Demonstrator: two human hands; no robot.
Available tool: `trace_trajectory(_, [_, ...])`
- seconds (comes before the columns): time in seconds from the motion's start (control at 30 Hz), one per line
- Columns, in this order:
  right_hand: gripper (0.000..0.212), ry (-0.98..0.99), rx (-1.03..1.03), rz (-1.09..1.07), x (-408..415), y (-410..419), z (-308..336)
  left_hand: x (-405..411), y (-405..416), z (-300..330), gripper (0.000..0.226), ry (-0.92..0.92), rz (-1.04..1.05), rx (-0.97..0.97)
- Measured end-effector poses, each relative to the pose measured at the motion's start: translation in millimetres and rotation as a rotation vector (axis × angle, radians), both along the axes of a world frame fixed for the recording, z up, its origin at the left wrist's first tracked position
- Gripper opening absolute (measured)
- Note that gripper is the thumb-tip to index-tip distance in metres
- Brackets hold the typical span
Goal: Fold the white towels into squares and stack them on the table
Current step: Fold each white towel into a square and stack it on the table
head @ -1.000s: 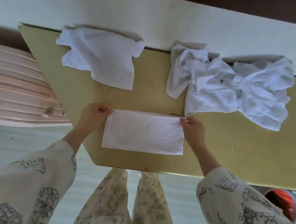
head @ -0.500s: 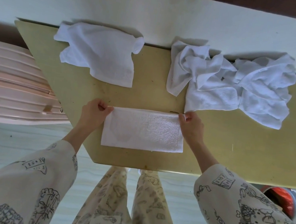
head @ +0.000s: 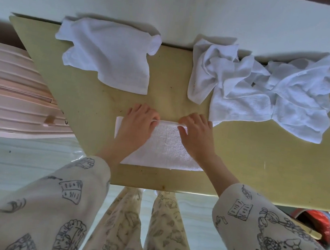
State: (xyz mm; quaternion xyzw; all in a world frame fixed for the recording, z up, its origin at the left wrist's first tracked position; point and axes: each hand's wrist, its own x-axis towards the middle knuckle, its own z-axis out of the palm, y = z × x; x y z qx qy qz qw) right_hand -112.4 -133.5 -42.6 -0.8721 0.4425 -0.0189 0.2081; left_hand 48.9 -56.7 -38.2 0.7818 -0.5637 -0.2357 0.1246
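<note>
Centre frame, lower half: white terry towel folded to a flat rectangle [head: 163,147], nubby loop texture, lying on matte olive-yellow worktop [head: 260,158] near its front edge. Both hands on it, palms down. Left hand [head: 138,124] over towel's left part, fingers curled at far edge, thumb pinching a raised lip of cloth. Right hand [head: 197,134] just right of centre, fingers likewise curled over far edge, thumb pinching same lip. Hands apart, short strip of lifted hem between them.

Upper left of frame: loosely folded white towel [head: 108,54], roughly square w/ soft wavy edges, one corner bunched at right, resting at worktop's back edge against pale wall. Upper right: crumpled heap of white towels [head: 265,89], deep creases, terry patches showing, well apart from the rectangle's centre, lower corner near right hand.

Left edge of frame: pale pink ribbed hard-shell suitcase [head: 11,92] beside worktop. Bottom: cream sleeves & trousers w/ dark line-drawn cartoon print. Lower right: red shiny object, partly hidden, cannot tell what.
</note>
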Motion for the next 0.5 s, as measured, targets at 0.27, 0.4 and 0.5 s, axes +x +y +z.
trace_trajectory(0.27, [0.017,0.139,0.072,0.124,9.2,-8.7,-3.4,-5.5,-9.5,-9.4,0.016,0.011,-0.02,0.101])
trace_trajectory(0.4, [0.018,0.144,0.085,0.129,9.6,-10.7,-2.0,-7.5,-11.1,-7.0,0.012,0.057,0.011,0.089])
trace_trajectory(0.5, [0.019,0.144,0.086,0.116,11.2,-12.2,-0.6,-6.7,-11.0,-6.0,0.012,0.054,0.014,0.084])
